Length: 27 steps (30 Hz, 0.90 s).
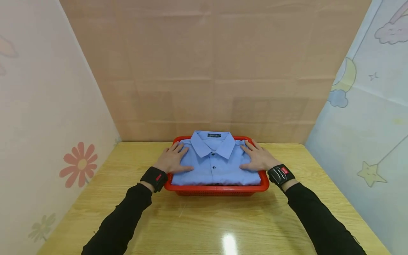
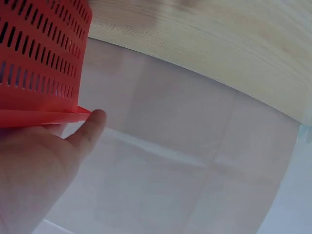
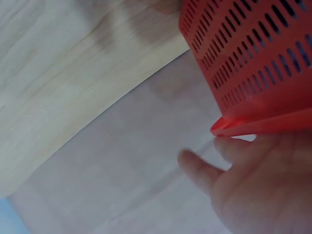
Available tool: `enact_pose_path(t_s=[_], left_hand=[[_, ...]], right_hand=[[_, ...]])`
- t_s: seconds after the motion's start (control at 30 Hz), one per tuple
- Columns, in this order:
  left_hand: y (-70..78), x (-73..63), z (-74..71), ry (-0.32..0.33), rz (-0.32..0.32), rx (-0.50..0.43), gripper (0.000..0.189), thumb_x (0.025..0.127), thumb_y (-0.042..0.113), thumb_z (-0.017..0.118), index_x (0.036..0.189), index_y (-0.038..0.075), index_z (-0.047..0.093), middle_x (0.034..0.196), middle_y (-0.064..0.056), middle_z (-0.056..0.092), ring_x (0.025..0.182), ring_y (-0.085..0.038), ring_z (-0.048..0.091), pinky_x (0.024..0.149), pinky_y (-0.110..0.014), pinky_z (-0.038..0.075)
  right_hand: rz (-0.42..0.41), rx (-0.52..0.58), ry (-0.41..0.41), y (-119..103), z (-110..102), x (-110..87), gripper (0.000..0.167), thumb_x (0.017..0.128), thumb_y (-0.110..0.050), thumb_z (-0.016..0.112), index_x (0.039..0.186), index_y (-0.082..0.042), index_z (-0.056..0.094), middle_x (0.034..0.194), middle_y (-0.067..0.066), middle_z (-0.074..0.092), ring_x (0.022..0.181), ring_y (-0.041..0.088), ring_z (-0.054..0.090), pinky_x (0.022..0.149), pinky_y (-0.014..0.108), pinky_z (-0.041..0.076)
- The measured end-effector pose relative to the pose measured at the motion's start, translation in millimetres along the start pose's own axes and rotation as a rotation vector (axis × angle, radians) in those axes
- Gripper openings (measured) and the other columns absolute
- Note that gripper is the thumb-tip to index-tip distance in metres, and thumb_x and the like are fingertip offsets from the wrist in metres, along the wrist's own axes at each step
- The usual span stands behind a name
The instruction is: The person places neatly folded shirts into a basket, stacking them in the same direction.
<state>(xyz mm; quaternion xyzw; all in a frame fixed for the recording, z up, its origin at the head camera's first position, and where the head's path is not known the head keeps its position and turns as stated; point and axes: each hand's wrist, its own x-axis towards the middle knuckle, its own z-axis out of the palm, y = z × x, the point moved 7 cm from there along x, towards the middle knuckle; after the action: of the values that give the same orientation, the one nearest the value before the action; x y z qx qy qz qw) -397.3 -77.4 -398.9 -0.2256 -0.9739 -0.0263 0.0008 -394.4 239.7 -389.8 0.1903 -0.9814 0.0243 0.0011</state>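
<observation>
A folded light blue shirt [image 1: 207,166] with a collar and dark buttons lies face up in a red plastic basket [image 1: 216,188]. On the shirt's left side rests my left hand [image 1: 172,160], its fingers spread. My right hand [image 1: 257,158] lies likewise on the right side, fingers spread toward the shoulder. Both hands reach over the basket's side rims. In the left wrist view the slotted basket wall [image 2: 39,63] rises beside the left hand [image 2: 39,165]. The right wrist view shows the right hand [image 3: 268,180] against the rim, with two fingers extending past it.
The basket stands toward the back of a light wood table [image 1: 197,226]. Brown paper [image 1: 210,71] covers the wall behind it. Patterned side walls, one with a red flower [image 1: 81,164] and one with a star [image 1: 371,174], flank the table.
</observation>
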Motion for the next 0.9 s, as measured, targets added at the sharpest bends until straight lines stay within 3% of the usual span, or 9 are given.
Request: enact_pose_path(t_s=[0.13, 0.23, 0.43, 0.53, 0.63, 0.9], left_hand=[[-1.7, 1.5, 1.6, -0.003, -0.02, 0.002, 0.095, 0.083, 0.077, 0.05, 0.151, 0.013, 0.038, 0.156, -0.014, 0.036, 0.151, -0.037, 0.016, 0.115, -0.063, 0.021], [-1.1, 0.3, 2.6, 0.017, -0.021, -0.022, 0.088, 0.087, 0.072, 0.05, 0.15, 0.011, 0.041, 0.154, -0.014, 0.04, 0.151, -0.036, 0.016, 0.114, -0.063, 0.024], [-3.9, -9.2, -1.7, 0.137, -0.011, -0.274, 0.071, 0.097, 0.054, 0.051, 0.149, 0.006, 0.042, 0.158, -0.017, 0.031, 0.151, -0.035, 0.016, 0.118, -0.055, 0.023], [-8.1, -18.1, -2.7, 0.178, -0.027, -0.364, 0.07, 0.098, 0.051, 0.051, 0.149, 0.005, 0.04, 0.16, -0.017, 0.027, 0.151, -0.036, 0.016, 0.119, -0.053, 0.022], [-11.8, -27.8, -5.8, 0.202, -0.054, -0.376, 0.07, 0.098, 0.05, 0.051, 0.15, 0.004, 0.039, 0.16, -0.018, 0.027, 0.149, -0.039, 0.018, 0.117, -0.056, 0.024], [-16.3, -43.2, -11.0, 0.22, -0.087, -0.266, 0.073, 0.097, 0.058, 0.046, 0.151, 0.009, 0.038, 0.156, -0.022, 0.032, 0.145, -0.047, 0.025, 0.108, -0.068, 0.029]], right_hand=[[0.023, -0.004, -0.009, 1, 3, 2.6, 0.084, 0.087, -0.061, 0.057, 0.15, -0.008, 0.041, 0.157, 0.018, 0.032, 0.148, 0.047, 0.011, 0.112, 0.07, 0.017], [0.019, 0.072, 0.024, 3, 3, -0.7, 0.083, 0.089, -0.062, 0.055, 0.148, -0.005, 0.042, 0.157, 0.02, 0.032, 0.147, 0.049, 0.011, 0.112, 0.07, 0.017], [-0.004, 0.331, 0.105, 13, 5, -14.6, 0.077, 0.1, -0.054, 0.043, 0.154, -0.003, 0.026, 0.161, 0.023, 0.017, 0.148, 0.049, 0.007, 0.116, 0.065, 0.013], [0.006, 0.394, 0.135, 14, 4, -23.9, 0.069, 0.104, -0.048, 0.036, 0.155, -0.003, 0.024, 0.161, 0.025, 0.014, 0.147, 0.048, 0.009, 0.117, 0.063, 0.012], [0.035, 0.408, 0.154, 13, 0, -34.1, 0.064, 0.106, -0.044, 0.034, 0.154, -0.003, 0.026, 0.16, 0.027, 0.014, 0.146, 0.05, 0.011, 0.116, 0.065, 0.013], [0.123, 0.292, 0.153, 15, -3, -59.4, 0.065, 0.104, -0.049, 0.035, 0.155, -0.009, 0.028, 0.16, 0.027, 0.018, 0.146, 0.052, 0.012, 0.113, 0.07, 0.013]])
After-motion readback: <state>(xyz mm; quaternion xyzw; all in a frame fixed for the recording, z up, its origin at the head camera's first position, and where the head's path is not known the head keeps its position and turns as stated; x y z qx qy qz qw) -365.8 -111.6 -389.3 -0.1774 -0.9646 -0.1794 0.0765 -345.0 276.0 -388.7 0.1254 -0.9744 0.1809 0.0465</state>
